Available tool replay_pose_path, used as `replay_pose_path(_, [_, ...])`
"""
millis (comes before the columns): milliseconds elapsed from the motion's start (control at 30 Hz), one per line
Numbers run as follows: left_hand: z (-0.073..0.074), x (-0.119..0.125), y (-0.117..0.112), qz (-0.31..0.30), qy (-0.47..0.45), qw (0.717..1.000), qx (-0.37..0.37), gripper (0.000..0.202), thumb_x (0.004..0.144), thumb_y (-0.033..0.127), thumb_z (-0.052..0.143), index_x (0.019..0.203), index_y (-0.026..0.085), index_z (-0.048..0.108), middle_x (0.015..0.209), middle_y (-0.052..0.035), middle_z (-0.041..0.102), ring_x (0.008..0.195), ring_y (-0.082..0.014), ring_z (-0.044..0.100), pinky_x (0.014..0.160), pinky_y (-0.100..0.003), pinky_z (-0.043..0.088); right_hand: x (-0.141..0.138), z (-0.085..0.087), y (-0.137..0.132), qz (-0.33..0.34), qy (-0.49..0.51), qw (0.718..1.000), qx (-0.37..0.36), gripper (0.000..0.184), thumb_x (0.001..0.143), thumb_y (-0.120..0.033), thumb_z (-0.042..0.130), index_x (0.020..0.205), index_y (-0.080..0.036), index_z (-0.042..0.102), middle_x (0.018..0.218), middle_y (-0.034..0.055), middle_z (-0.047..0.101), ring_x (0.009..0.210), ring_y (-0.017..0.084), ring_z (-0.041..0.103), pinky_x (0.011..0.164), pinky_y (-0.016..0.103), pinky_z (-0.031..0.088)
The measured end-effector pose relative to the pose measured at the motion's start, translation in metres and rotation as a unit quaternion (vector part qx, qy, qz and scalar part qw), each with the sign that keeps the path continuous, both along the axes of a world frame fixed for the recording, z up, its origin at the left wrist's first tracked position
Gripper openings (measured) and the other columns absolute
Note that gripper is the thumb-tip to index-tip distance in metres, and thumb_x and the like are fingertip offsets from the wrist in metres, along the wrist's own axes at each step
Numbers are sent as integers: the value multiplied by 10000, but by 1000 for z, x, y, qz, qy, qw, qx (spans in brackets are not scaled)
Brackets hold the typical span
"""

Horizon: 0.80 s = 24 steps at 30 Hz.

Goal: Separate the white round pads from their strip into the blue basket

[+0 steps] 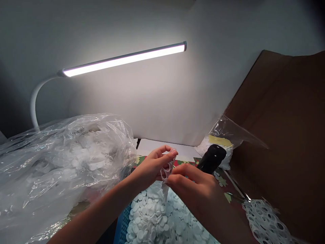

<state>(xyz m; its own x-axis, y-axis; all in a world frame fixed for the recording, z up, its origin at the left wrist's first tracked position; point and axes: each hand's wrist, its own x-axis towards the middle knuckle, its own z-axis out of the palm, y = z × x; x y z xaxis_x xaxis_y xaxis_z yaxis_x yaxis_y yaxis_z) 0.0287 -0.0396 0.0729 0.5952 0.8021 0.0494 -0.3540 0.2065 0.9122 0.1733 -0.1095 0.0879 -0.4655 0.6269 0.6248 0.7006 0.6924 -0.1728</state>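
My left hand [158, 161] pinches a thin white sheet with round cut-outs [165, 172] between thumb and fingers. At the sheet's lower edge, my right hand [195, 186] has its thumb and forefinger closed on it. Part of the sheet hangs down between the hands. Below both hands sits a blue basket [122, 222], heaped with small white discs [149, 217]. Behind my right hand stands a black, rounded object [212, 158] whose kind I cannot make out; its lower part is hidden.
A large clear plastic bag [76, 152] of white pieces fills the left. A lit lamp [124, 60] spans above. At right are a smaller bag with a yellow label [220, 140], metal tweezers [238, 195], a punched-out white sheet [265, 218] and a cardboard box [284, 135].
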Motion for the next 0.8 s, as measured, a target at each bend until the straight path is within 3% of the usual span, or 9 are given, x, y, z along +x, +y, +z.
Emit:
replay_pose_path(133, [-1, 0, 4, 6, -32, 999, -32, 283, 771, 407, 683, 833, 181, 525, 594, 76, 378, 434, -17, 315, 374, -124, 214, 0, 2, 0, 22, -23, 999, 28, 206, 877, -69, 462, 772, -184, 597, 782, 2, 624, 666, 116, 522, 574, 212, 398])
replay_pose_path(233, [4, -5, 8, 48, -40, 996, -56, 267, 754, 368, 705, 816, 170, 538, 597, 74, 406, 431, -10, 341, 376, -116, 242, 1, 5, -2, 40, -44, 998, 16, 206, 895, -70, 444, 785, -159, 594, 739, 17, 610, 663, 119, 531, 579, 210, 404])
replay_pose_path(333, [11, -11, 12, 91, -43, 992, -80, 238, 740, 312, 718, 788, 166, 537, 555, 88, 394, 354, 10, 243, 317, -120, 141, 3, 7, -6, 42, -69, 997, 12, 205, 893, -66, 441, 784, -150, 592, 718, 21, 597, 630, 117, 524, 549, 207, 390])
replay_pose_path(400, [14, -14, 16, 90, -49, 991, -91, 225, 734, 287, 721, 770, 164, 537, 528, 93, 381, 333, 17, 201, 307, -124, 101, 5, 7, -8, 48, -93, 994, -7, 194, 877, -62, 460, 757, -152, 585, 691, 13, 583, 606, 114, 515, 527, 203, 378])
replay_pose_path(533, [16, -22, 23, 115, -81, 986, -95, 201, 705, 272, 738, 770, 169, 577, 516, 80, 389, 351, 6, 291, 324, -120, 156, 10, 4, -12, 56, -174, 979, -88, 187, 789, -31, 538, 663, -168, 520, 643, -27, 551, 528, 85, 482, 457, 184, 322])
replay_pose_path(667, [16, -31, 24, 97, -23, 989, -107, 206, 660, 283, 758, 787, 178, 635, 565, 56, 443, 377, -6, 348, 334, -127, 184, 12, 2, -9, -22, -191, 973, -126, 175, 735, -25, 613, 700, -185, 552, 686, -33, 574, 547, 98, 538, 458, 183, 360])
replay_pose_path(800, [16, -32, 16, 40, 31, 996, -67, 172, 674, 284, 736, 797, 186, 666, 628, 25, 487, 474, -54, 439, 391, -150, 300, 12, 6, -4, -34, -115, 986, -114, 169, 798, -130, 635, 927, -232, 596, 878, -9, 635, 731, 150, 623, 620, 234, 485])
